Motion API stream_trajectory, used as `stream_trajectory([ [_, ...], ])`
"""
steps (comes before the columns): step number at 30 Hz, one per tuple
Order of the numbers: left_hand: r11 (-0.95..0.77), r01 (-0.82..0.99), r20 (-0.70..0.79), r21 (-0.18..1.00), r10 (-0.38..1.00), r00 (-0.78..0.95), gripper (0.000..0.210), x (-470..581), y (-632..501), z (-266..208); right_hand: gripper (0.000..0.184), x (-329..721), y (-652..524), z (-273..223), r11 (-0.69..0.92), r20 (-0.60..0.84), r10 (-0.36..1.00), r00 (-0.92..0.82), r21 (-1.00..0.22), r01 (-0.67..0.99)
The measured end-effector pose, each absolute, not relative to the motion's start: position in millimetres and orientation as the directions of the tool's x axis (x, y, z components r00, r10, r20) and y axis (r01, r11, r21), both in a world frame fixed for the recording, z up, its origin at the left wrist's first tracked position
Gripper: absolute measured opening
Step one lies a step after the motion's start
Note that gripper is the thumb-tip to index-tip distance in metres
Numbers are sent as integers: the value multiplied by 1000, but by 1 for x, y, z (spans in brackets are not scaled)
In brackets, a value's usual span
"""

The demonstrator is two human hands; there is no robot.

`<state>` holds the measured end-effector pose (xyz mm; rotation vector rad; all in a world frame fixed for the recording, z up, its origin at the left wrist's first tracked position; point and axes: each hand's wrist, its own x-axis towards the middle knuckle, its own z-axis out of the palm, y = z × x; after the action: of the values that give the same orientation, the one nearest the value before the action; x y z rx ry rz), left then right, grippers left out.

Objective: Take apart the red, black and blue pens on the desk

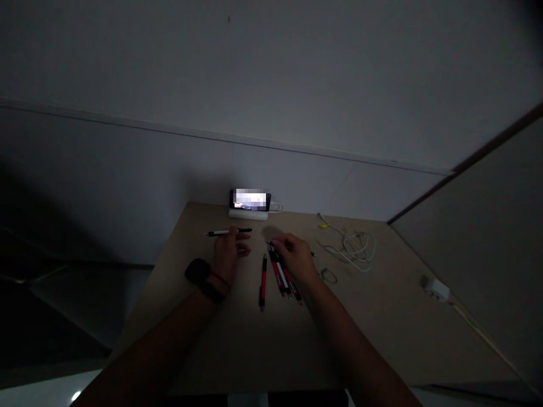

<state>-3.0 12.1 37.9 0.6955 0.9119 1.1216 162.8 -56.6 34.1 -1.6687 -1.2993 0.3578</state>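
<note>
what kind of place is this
Probably a dim indoor desk corner, perhaps in a home or office; which one, I can't tell. The table stands against a plain wall, with a lit phone propped up and pens lying about.

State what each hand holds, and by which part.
The left hand appears to hold the white-and-black pen near its middle; whether the right hand holds any of the clustered pens cannot be told.
</note>
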Motion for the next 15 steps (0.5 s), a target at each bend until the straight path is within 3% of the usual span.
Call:
stream_trajectory([
  [4, 266, -475, -236, 839, 964, 123, 42, -8, 23, 39, 23, 152, -20, 45, 48, 232, 969, 79, -494, 868],
  [8, 294, -493, -269, 819, 955, 123, 44, -9, 30, 32, 25, 138, 8, 48, 28, 60, 998, -14, -231, 973],
  [11, 336, -492, -298, 803, 942, 157, 44, -6, 31, 27, 26, 133, 13, 46, 46, 27, 999, -41, -193, 980],
  [15, 339, -490, -281, 803, 941, 189, 46, -5, 29, 26, 32, 135, 3, 43, 45, 113, 993, -10, -305, 951],
])
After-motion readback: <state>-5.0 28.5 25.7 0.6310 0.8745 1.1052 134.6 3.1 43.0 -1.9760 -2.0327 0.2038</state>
